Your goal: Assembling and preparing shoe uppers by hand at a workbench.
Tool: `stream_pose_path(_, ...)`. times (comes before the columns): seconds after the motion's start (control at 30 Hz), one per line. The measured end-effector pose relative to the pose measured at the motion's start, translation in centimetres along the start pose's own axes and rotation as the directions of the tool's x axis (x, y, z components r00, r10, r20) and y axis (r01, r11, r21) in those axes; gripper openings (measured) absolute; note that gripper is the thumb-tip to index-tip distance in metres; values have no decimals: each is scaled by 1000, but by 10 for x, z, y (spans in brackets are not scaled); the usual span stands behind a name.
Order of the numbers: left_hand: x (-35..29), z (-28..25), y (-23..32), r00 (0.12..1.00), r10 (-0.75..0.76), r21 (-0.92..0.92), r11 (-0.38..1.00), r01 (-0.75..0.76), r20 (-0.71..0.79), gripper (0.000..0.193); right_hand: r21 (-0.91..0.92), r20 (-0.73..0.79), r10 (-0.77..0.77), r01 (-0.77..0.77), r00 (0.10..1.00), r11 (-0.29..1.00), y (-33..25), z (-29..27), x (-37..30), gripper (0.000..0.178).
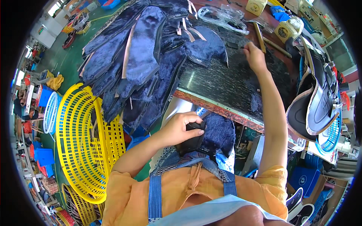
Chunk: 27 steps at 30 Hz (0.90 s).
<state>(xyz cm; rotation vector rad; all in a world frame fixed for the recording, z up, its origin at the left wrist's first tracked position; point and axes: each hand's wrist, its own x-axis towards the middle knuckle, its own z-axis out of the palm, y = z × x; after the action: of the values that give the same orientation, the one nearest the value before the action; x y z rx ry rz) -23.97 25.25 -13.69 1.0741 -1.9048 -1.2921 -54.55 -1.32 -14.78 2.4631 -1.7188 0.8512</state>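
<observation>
In my lap, my left hand [184, 127] is closed around a black leather boot upper [191, 140], thumb on its near face and fingers over the top. Dark blue fur lining [218, 132] spreads beside it to the right. My right hand [254, 56] is stretched out over the dark stone slab [215, 81], fingers curled in. Whatever those fingers may hold is hidden. Right beside them lies a wooden-handled hammer [259, 37], its handle passing close to the knuckles. A small black piece [232, 45] rests left of the hand.
Fur-lined pieces [141, 45] are heaped on the slab's left side and hang over its edge. Yellow plastic baskets [81, 143] stand at my left. Black leather uppers [320, 98] stack up at right. Clear plastic wrap [222, 19] and another wooden stick [277, 47] lie at the back.
</observation>
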Motion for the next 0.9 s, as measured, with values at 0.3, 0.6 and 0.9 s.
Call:
stream_pose_path(0.3,14,-7,12,997,-13,34,999,16,-71,19,826,370,-208,-218,905,520,-137,-66,-146,16)
stream_pose_path(0.6,1,1,17,982,-186,-104,977,184,-17,16,867,497,-144,-488,856,95,-166,-59,-182,22)
stream_pose_path(0.9,-3,0,25,982,-182,-223,960,168,-46,16,830,553,-127,-558,824,-9,-179,-65,-181,31)
